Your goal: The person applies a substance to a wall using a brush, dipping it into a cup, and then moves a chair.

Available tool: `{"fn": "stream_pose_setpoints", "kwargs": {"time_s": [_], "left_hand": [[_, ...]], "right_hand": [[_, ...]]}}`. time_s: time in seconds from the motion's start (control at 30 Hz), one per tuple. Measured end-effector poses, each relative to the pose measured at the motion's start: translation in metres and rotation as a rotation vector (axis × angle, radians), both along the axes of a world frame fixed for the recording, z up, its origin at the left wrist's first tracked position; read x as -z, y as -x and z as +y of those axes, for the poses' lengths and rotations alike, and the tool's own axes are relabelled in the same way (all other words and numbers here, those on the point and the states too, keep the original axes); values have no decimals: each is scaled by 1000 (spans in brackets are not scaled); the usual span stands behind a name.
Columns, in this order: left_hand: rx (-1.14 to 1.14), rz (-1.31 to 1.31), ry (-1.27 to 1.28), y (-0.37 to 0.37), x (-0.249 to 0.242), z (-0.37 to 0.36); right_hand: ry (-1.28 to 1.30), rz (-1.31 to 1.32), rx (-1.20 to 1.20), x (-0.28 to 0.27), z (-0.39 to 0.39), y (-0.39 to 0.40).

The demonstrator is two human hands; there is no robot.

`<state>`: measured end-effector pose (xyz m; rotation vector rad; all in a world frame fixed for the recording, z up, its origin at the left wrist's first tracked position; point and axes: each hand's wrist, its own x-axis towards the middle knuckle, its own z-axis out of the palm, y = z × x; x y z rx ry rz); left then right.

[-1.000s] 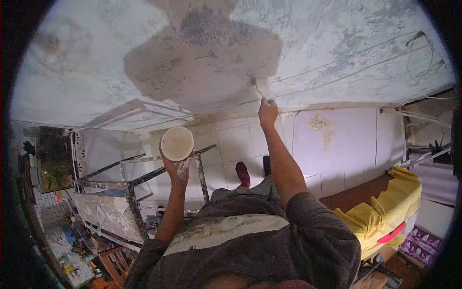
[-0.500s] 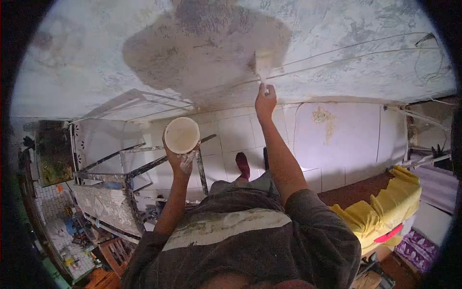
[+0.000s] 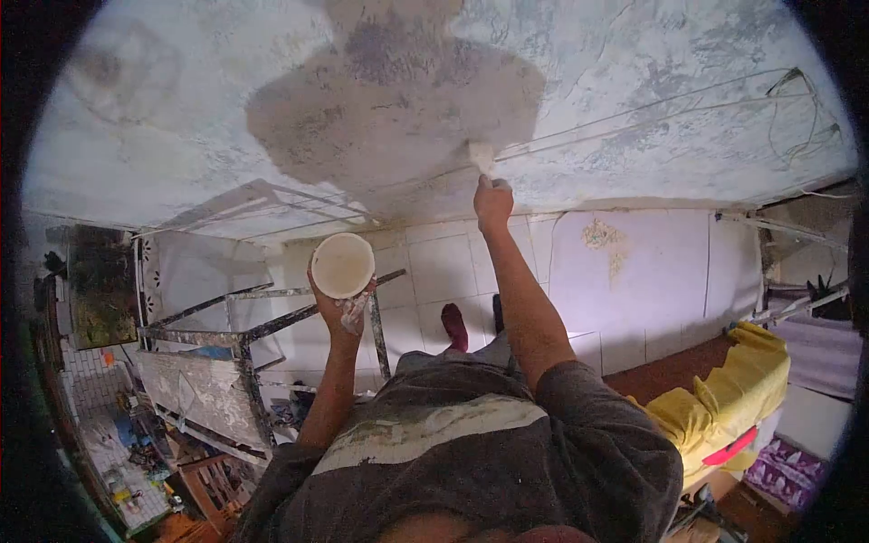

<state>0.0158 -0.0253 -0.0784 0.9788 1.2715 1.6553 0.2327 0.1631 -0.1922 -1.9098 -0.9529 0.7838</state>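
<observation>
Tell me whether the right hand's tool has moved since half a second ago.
Yes: the tool has come down the wall, from above the thin lines to level with them.

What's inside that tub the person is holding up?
Through the open top of the tub in the left hand, only a pale, cream-coloured inside shows. Whether that is paint or bare bottom, I can't tell; anything beneath that pale surface is hidden.

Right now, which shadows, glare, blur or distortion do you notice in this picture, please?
Head view: a broad, body-shaped shadow darkens the wall; a thinner one resembles the metal frame. Head view: the tool in the right hand is too soft to tell brush from blade. Head view: wide-lens curvature, black corners, grainy clutter at lower left; no strong glare on the tub.
</observation>
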Motion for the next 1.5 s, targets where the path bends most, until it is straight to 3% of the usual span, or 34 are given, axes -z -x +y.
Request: {"fn": "stream_pose_setpoints", "kwargs": {"time_s": [0.07,0.13,0.17,0.23,0.27,0.33,0.37,0.4,0.43,0.47,0.53,0.6,0.63,0.7,0.8,0.97,1.03,1.13,1.27,1.33,1.37,1.43,1.5], "left_hand": [[2,-114,5,2,3,-2],[-90,145,50,2,6,-5],[-91,142,60,2,6,-5],[-152,-268,170,4,1,-5],[-154,-264,178,4,2,-6],[-91,466,129,4,4,-8],[-89,472,128,2,3,-9],[-73,315,99,-2,0,-10],[-57,159,65,-5,-2,-10],[-57,166,59,-5,-3,-9],[-57,-203,75,-2,-7,-11],[-102,-65,123,-1,-7,-11],[-137,67,173,-2,-6,-10],[-110,61,101,0,-4,-13],[-100,48,45,2,-9,-13],[-134,-104,85,8,4,-15],[-132,165,91,7,6,-14],[-118,17,76,-1,-9,-10],[-134,42,95,0,-6,-8],[-98,-250,103,-1,-16,-4],[-94,-248,91,1,-12,-4],[-115,150,38,6,1,-2],[-114,50,16,-1,-6,2]], "right_hand": [[-66,43,-13,-53,-5,-4],[-122,86,-24,-97,-14,-8],[-206,128,-33,-112,-19,-9],[-285,175,-43,-114,-21,-5],[-379,138,-17,-109,-17,-2],[-469,107,14,-91,-10,2],[-369,73,-24,-71,-6,5],[-268,40,-63,-45,-3,7],[-299,-79,-80,-4,0,11],[-266,-51,-82,23,-6,13],[-234,-16,-95,54,-22,19],[101,-73,-95,68,-32,20],[95,-77,-100,71,-32,19],[2,-257,-181,74,-32,18],[-18,-55,-100,15,-2,10],[-180,36,-64,-95,-1,-10],[-461,173,-22,-131,-6,-18],[-566,162,24,-153,-2,-18],[-517,-42,76,-75,11,-10],[-360,-7,38,-34,7,-11],[-252,16,6,-27,-7,-13],[-187,-74,29,3,-18,-16],[-104,-90,25,20,-22,-21]]}}
